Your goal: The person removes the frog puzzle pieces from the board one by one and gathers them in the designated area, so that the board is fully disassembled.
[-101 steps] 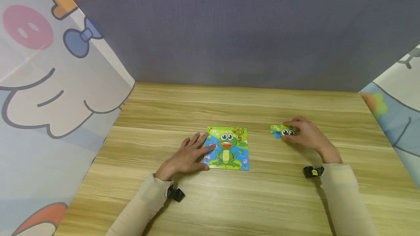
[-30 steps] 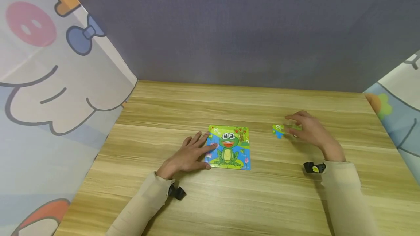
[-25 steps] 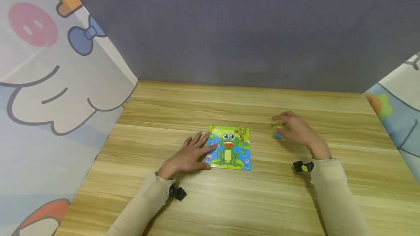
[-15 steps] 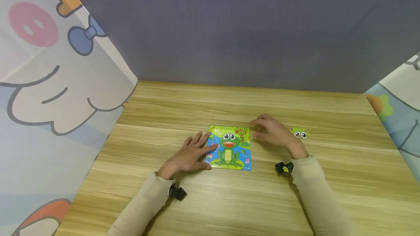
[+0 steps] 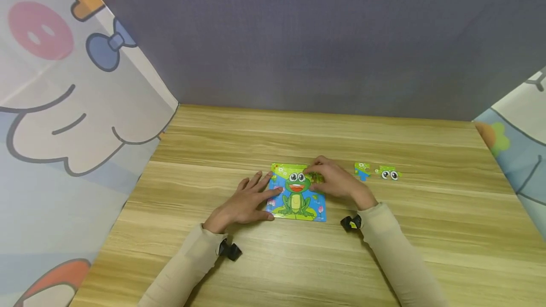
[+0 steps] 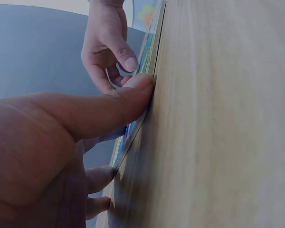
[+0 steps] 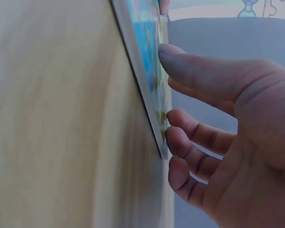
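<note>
A square frog jigsaw puzzle (image 5: 295, 203) lies flat on the table, the frog's picture facing up. My left hand (image 5: 242, 203) rests on its left edge with fingers spread, and in the left wrist view the thumb (image 6: 140, 83) touches the near edge. Over the upper right corner, where the tree is printed, stands my right hand (image 5: 339, 180). Its thumb (image 7: 173, 54) and bent fingers touch or nearly touch the surface, set apart; no lifted piece shows between them. To the right lie two loose pieces: a blue-and-green flower piece (image 5: 361, 170) and a frog-eyes piece (image 5: 389, 173).
The wooden table (image 5: 273, 259) meets a grey upright panel (image 5: 315, 46) at its far edge. Cartoon-printed walls (image 5: 72, 122) flank it on the left and right. Each wrist wears a small black camera, such as the right wrist camera (image 5: 350, 223).
My right hand has let go of the frog-eyes piece at the right, then swept left past both loose pieces to the puzzle's upper right corner. The left hand has stayed in place.
</note>
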Action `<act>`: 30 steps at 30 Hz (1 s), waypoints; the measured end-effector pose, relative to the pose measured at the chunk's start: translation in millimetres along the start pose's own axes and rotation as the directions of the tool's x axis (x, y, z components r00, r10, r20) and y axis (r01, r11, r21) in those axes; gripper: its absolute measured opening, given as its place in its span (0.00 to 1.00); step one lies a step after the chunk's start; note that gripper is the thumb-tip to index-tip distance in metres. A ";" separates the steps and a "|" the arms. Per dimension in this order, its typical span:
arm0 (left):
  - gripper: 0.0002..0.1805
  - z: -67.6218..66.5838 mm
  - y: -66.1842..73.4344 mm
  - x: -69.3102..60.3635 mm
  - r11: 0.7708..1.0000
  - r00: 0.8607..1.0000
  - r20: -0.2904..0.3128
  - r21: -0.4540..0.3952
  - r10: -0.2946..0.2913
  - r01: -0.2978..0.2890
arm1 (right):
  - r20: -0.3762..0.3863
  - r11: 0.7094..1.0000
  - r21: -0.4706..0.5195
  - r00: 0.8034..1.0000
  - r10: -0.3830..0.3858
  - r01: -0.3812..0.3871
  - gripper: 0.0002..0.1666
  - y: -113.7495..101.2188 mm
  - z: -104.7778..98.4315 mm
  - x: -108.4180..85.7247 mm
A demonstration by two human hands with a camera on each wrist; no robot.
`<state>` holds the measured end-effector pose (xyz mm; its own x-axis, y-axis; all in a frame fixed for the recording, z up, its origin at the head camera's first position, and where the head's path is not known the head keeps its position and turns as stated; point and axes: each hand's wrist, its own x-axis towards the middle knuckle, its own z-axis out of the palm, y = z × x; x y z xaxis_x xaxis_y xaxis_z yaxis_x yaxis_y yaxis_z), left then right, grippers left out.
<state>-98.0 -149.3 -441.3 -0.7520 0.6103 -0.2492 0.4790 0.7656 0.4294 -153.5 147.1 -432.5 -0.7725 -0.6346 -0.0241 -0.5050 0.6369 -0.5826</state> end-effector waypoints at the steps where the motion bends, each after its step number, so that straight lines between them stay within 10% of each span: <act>1: 0.41 -0.4 0.2 0.0 1.000 1.000 0.000 0.001 0.000 0.000 | 0.006 1.000 0.006 1.000 0.000 0.000 0.25 0.4 0.9 0.1; 30: 0.41 -1.6 1.6 -1.9 1.000 1.000 -0.007 -0.016 0.006 -0.006 | 0.078 0.992 0.125 0.997 0.015 -0.025 0.17 6.3 3.7 8.5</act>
<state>-96.6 -149.6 -438.7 -0.7526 0.6130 -0.2405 0.4762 0.7588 0.4443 -161.8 144.1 -439.4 -0.7480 -0.6567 -0.0961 -0.4334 0.5929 -0.6787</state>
